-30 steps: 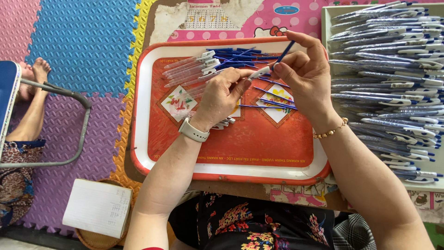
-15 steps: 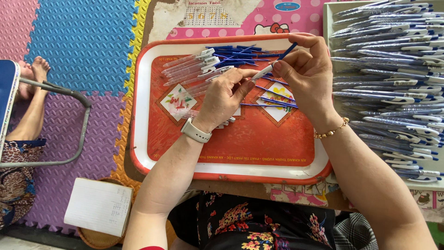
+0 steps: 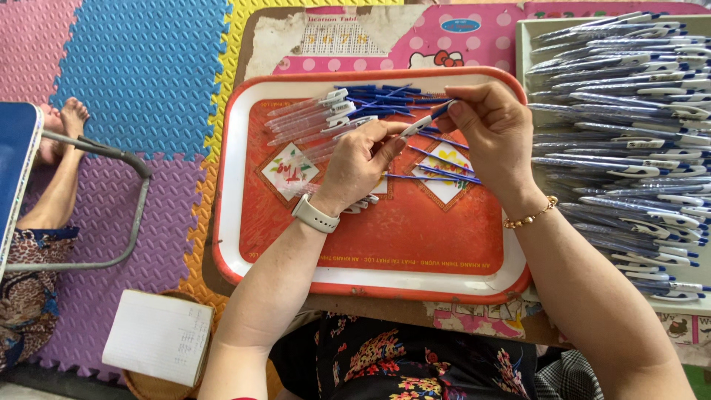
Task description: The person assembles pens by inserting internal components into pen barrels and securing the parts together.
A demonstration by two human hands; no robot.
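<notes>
Centre frame, above orange tray (image 3: pixel 244 222): left hand (image 3: pixel 355 167) and right hand (image 3: pixel 492 126) both pinching one pen (image 3: pixel 424 122). Likely light, stiff, slippery plastic; best held mid-barrel.

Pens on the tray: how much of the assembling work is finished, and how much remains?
Done: a large stack of finished pens fills the box on the right. In hand: the left hand and right hand hold one pen between them. Left: clear barrels and blue refills lie on the orange tray.
</notes>
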